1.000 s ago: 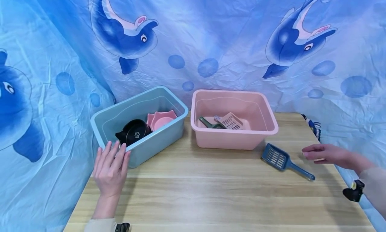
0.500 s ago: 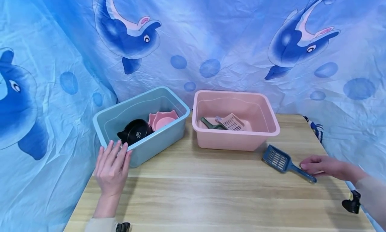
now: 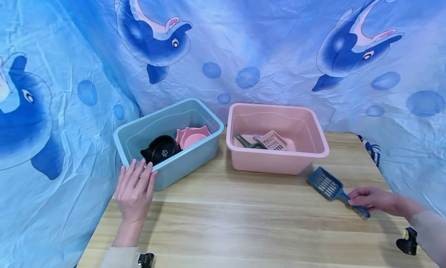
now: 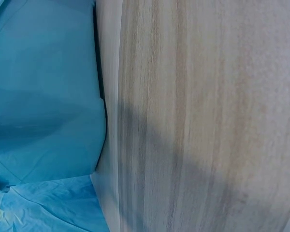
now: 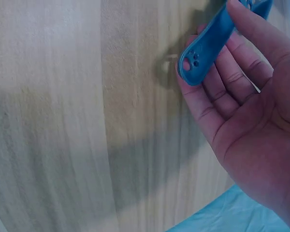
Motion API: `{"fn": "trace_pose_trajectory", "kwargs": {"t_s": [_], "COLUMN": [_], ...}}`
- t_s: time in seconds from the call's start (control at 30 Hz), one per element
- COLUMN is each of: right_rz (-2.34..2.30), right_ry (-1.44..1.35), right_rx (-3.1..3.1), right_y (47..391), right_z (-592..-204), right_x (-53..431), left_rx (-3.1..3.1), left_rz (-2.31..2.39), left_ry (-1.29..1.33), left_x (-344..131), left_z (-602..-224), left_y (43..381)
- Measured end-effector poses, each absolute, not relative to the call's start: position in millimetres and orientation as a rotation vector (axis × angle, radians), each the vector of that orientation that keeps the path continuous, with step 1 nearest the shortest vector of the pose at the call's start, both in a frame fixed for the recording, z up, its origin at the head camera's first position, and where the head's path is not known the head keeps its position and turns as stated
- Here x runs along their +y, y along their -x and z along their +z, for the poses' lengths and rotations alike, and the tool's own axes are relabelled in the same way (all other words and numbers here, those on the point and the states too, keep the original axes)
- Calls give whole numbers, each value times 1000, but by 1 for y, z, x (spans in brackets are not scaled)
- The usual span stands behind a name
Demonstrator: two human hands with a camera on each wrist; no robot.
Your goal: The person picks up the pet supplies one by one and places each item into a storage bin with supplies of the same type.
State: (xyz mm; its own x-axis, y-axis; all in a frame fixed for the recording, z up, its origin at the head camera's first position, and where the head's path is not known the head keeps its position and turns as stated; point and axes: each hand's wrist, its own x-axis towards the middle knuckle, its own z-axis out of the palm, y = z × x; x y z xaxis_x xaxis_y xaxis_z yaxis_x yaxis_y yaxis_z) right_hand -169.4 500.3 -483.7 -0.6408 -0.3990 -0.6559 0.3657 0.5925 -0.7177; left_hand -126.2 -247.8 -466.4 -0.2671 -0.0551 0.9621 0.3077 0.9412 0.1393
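Note:
My right hand (image 3: 378, 200) holds the handle of a dark blue slotted litter scoop (image 3: 326, 184) at the table's right side. In the right wrist view the thumb lies along the scoop's handle (image 5: 208, 46), with the fingers curled beneath it; a hole and a paw mark show at the handle's end. At the left, my left hand (image 3: 135, 192) rests with extended fingers at the near corner of a light blue bin (image 3: 186, 167). Inside that bin are a black cat-eared bowl (image 3: 163, 149) and pink bowls (image 3: 193, 136). The left wrist view shows only the bin's side and the table.
A pink bin (image 3: 275, 163) stands at the table's back, right of the blue one. It contains a green-handled scoop (image 3: 248, 143) and a pale slotted scoop (image 3: 274, 140). A blue dolphin-print cloth (image 3: 265, 47) hangs behind the wooden table (image 3: 240, 217).
My right hand has come down and left onto the scoop's handle and taken hold of it. My left hand stays at the blue bin's corner. The whole head view has shifted slightly.

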Motion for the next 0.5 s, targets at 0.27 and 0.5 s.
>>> {"fn": "trace_pose_trajectory", "kwargs": {"t_s": [0.27, 0.5], "right_rz": [-1198, -1313], "right_ry": [1, 28], "right_rx": [1914, 1834], "right_y": [161, 156], "right_z": [-490, -496], "right_x": [494, 495], "left_rx": [-1848, -1836], "left_rz": [-355, -361], "left_ry": [172, 179], "left_x": [-248, -248], "left_z": [-468, -469], "left_y": [126, 127]}}
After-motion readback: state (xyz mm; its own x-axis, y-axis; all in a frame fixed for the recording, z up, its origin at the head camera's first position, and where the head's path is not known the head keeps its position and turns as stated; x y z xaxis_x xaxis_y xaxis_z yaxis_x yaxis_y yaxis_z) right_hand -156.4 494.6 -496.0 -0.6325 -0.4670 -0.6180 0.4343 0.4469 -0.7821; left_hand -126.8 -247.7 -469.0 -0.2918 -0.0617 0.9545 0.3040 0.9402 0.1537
